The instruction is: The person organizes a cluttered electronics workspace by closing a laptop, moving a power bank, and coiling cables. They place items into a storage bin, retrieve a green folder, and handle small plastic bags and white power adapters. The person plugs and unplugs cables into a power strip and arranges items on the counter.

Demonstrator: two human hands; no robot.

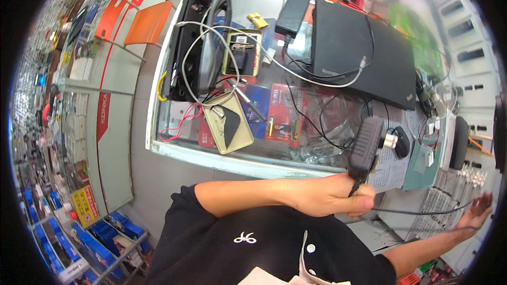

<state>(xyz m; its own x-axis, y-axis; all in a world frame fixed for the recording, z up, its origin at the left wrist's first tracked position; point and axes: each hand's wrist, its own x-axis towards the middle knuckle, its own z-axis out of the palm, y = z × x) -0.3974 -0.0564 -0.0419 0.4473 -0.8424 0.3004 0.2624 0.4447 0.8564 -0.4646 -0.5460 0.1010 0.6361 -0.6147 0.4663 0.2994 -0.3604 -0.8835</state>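
A black plug-in power adapter (365, 146) stands upright above my left hand (338, 195), which is closed round the base of its cord. From that fist the thin black cord (417, 211) stretches right to my right hand (477, 214), near the picture's edge. My right hand's fingers are somewhat smeared, with the cord running into them. Just beyond the adapter lies a black computer mouse (401, 143) on the glass counter (232, 164). A closed black laptop (364, 53) rests farther back, with a white cable (296, 76) draped over its near-left corner.
A black power brick (292, 15) sits left of the laptop. Two open tins (245, 140) hold small items, with a pen (248, 101) beside them. Dark equipment (203, 37) stands at the counter's left end. An orange chair (148, 22) and shelves with blue bins (95, 245) are at left.
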